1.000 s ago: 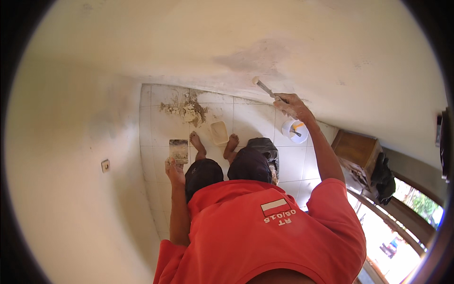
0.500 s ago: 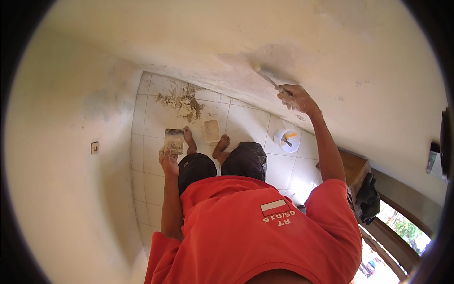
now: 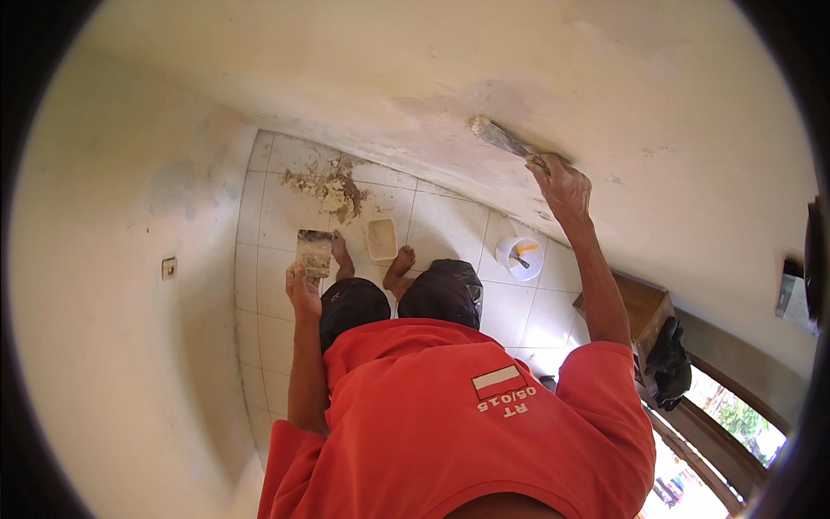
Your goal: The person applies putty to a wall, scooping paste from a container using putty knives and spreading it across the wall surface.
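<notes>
My right hand (image 3: 564, 190) is closed around the handle of a putty knife (image 3: 503, 137). Pale paste sits on the blade's tip, and the blade lies close against the wall (image 3: 622, 112), beside a greyish patch; whether it touches cannot be told. Low on the left, my left hand (image 3: 303, 292) grips the near end of a flat rectangular plate (image 3: 313, 251) smeared with paste. Its surface faces up, over the floor near my left foot.
Crumbled plaster debris (image 3: 339, 195) lies on the tiled floor (image 3: 441, 221) by the wall. A shallow cream tub (image 3: 381, 240) sits between my feet. To the right stands a white bucket (image 3: 512, 257) with tools inside, then a wooden cabinet (image 3: 640, 304). A socket (image 3: 169, 268) is on the left wall.
My right hand has shifted slightly right, and the putty knife has turned so its blade face shows more. The left hand and plate have barely moved.
</notes>
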Tool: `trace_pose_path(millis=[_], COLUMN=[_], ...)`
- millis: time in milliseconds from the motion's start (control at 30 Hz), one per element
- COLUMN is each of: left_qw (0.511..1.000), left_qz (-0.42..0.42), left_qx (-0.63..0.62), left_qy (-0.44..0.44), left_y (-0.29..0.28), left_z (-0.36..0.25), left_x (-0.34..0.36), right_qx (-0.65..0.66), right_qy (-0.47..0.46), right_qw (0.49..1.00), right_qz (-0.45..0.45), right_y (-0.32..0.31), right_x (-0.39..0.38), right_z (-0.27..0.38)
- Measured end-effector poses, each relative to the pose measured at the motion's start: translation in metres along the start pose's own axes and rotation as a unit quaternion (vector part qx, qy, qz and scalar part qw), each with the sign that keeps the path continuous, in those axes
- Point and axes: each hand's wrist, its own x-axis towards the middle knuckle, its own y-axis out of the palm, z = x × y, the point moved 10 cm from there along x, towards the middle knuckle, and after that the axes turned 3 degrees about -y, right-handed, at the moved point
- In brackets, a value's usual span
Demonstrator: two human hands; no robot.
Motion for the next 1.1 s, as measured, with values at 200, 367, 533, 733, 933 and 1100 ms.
trace_pose_path(millis=[200,367,533,733,933,1100], left_qw=[1.0,0.999,0.997,0.992,0.971,0.951], left_qz=[0.018,0.053,0.078,0.117,0.196,0.23], left_qx=[0.001,-0.002,0.002,-0.01,-0.052,-0.082], left_qy=[-0.009,-0.011,-0.021,-0.055,-0.125,-0.192], left_y=[0.012,0.018,0.025,0.069,0.189,0.261], left_z=[-0.004,-0.007,-0.009,-0.013,-0.008,-0.023], left_x=[0.003,0.005,0.009,0.004,-0.013,-0.049], right_qx=[-0.019,-0.058,-0.093,-0.093,0.066,0.175], right_qy=[0.025,0.068,0.11,0.169,0.178,0.034], right_qw=[0.999,0.996,0.989,0.98,0.98,0.984], right_qz=[-0.042,-0.016,0.026,0.041,0.054,0.015], right_y=[-0.026,-0.038,-0.053,-0.072,-0.091,-0.063], right_x=[-0.007,-0.018,-0.028,-0.058,-0.067,-0.054], right_z=[-0.001,-0.009,-0.011,-0.028,0.025,0.105])
